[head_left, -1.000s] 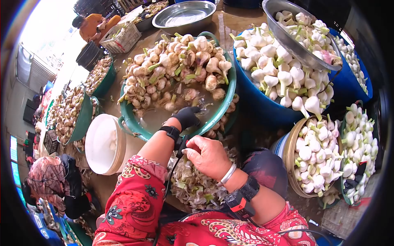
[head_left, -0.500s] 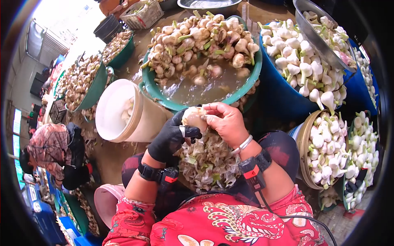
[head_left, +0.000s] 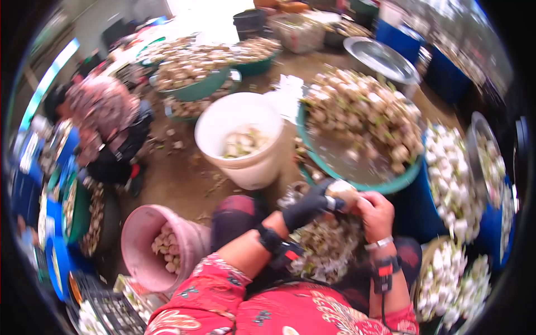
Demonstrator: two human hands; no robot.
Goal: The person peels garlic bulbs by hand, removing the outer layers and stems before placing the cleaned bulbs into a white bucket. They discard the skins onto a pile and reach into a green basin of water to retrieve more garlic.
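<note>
- The garlic bulb (head_left: 341, 191) is held above the peelings (head_left: 324, 251), between the knees; the left grip is closed on it by the gloved left hand (head_left: 306, 209), best kept firm but not crushing.
- The bare right hand (head_left: 377, 212) is set at the bulb's side; through blur, its grip cannot be told.
- Light, short pulls are probably best, with the flesh left unbruised.

Motion blurs the garlic bulb (head_left: 341, 191), partly hidden by the gloved left hand (head_left: 310, 209) and bare right hand (head_left: 376, 213). Forearms cover some peelings (head_left: 326, 243) at 5 o'clock. The picture's edge cuts the black crate (head_left: 109, 307) near 8 o'clock and an unidentifiable orange shape (head_left: 293, 6) at 12.
</note>
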